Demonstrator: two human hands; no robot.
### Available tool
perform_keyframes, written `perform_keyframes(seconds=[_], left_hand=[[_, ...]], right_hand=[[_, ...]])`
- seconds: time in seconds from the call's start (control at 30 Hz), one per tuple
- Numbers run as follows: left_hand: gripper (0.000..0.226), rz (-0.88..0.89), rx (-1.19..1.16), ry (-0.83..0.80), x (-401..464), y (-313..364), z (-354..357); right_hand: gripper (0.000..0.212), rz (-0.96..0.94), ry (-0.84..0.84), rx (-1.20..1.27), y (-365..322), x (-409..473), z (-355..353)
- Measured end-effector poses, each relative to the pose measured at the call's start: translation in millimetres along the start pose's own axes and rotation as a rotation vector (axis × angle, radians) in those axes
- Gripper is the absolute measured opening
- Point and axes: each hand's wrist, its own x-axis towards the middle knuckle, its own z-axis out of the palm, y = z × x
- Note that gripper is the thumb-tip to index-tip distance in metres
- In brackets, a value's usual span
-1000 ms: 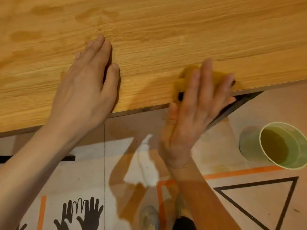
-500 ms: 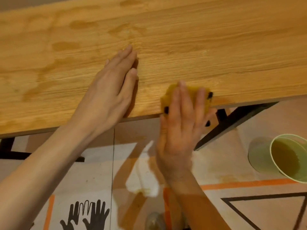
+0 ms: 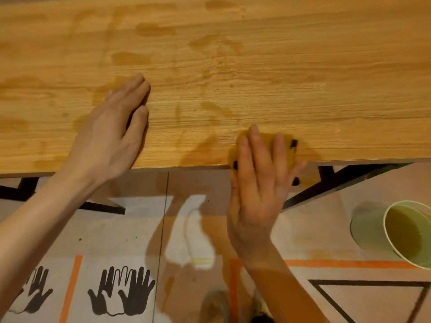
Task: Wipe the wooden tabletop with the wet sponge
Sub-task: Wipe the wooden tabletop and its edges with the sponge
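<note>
Wooden tabletop (image 3: pixel 279 66) fills the upper part of the view and carries darker damp patches along its left half and near its front edge. Left hand (image 3: pixel 109 134) lies flat on the surface, palm down, fingers extended, grasping nothing. Right hand (image 3: pixel 258 190) presses a yellow sponge (image 3: pixel 268 141) against the tabletop at its front edge, fingers spread over the sponge, palm overhanging the edge. Black corners of the sponge show beside the fingers. Below, on the patterned floor (image 3: pixel 140 229), a green bucket (image 3: pixel 363 229) holding murky water stands at right.
</note>
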Motion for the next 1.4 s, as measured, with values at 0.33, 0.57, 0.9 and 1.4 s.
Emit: perform_keyframes(seconds=[0.33, 0.57, 0.9, 1.4], left_hand=[[0.047, 0.008, -0.024, -0.014, -1.1, -1.0, -1.1], [0.048, -0.020, -0.028, -0.021, -2.7, 4.9, -3.4], [0.063, -0.086, 0.029, -0.091, 0.6, -30.0, -30.1], [0.060, -0.027, 0.001, -0.011, -3.0, -40.0, -21.1]], right_hand=[[0.056, -0.292, -0.228, -0.195, 18.5, 3.7, -19.2], [0.050, 0.057, -0.222, -0.086, -15.2, 15.1, -28.5], [0.051, -0.062, -0.683, -0.047, -24.5, 42.2, -52.0], [0.053, -0.130, -0.879, -0.089, -90.9, 53.6, -17.4]])
